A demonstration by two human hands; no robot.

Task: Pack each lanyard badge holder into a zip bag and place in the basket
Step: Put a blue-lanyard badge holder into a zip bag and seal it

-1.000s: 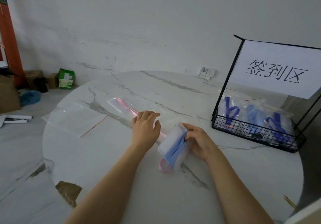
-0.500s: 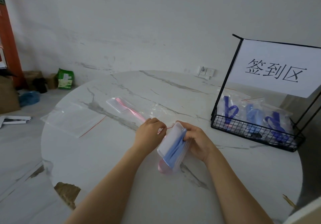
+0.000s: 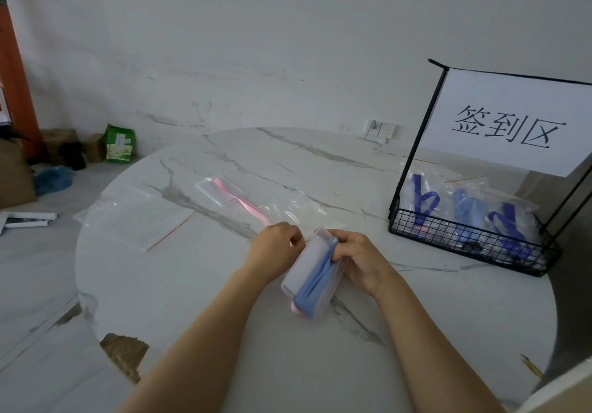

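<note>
Near the middle of the table [image 3: 192, 284], the right hand [image 3: 358, 262] grips a badge holder [image 3: 307, 271] wrapped in blue lanyard. The left hand [image 3: 275, 249] pinches what seems the edge of a zip bag [image 3: 298, 207]. The basket [image 3: 464, 243] stands far right, holding packed bags.

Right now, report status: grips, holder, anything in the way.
Right grip holds blue holder. Left grip curled at bag edge, hold unclear. Pink holder on table, off the line to basket.

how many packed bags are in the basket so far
3 show in the wire basket: left bag, middle bag, right bag. Others may be hidden behind or under them.
</note>
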